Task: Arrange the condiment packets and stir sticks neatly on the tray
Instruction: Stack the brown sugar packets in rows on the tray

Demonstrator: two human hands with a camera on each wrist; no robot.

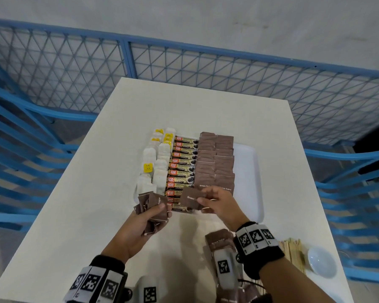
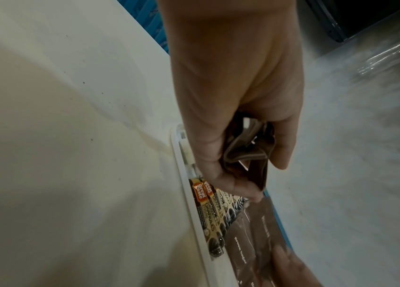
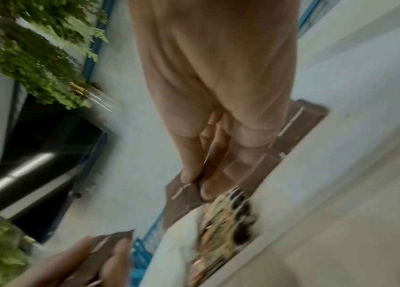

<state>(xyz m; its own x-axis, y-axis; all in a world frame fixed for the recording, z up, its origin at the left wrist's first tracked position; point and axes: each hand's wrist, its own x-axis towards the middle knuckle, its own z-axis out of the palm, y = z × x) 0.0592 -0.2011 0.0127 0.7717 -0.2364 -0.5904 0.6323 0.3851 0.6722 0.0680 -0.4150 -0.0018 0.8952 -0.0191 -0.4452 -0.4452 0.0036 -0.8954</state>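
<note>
A white tray on the table carries white tea bags at the left, a column of coffee granule sticks in the middle and two columns of brown sugar packets at the right. My left hand grips a bunch of brown sugar packets at the tray's near left corner; the bunch shows in the left wrist view too. My right hand pinches one brown sugar packet over the tray's near edge. Wooden stir sticks lie on the table at the near right.
A small white bowl sits beside the stir sticks. More brown sugar packets lie loose on the table under my right wrist. Blue chairs and a blue mesh fence surround the white table.
</note>
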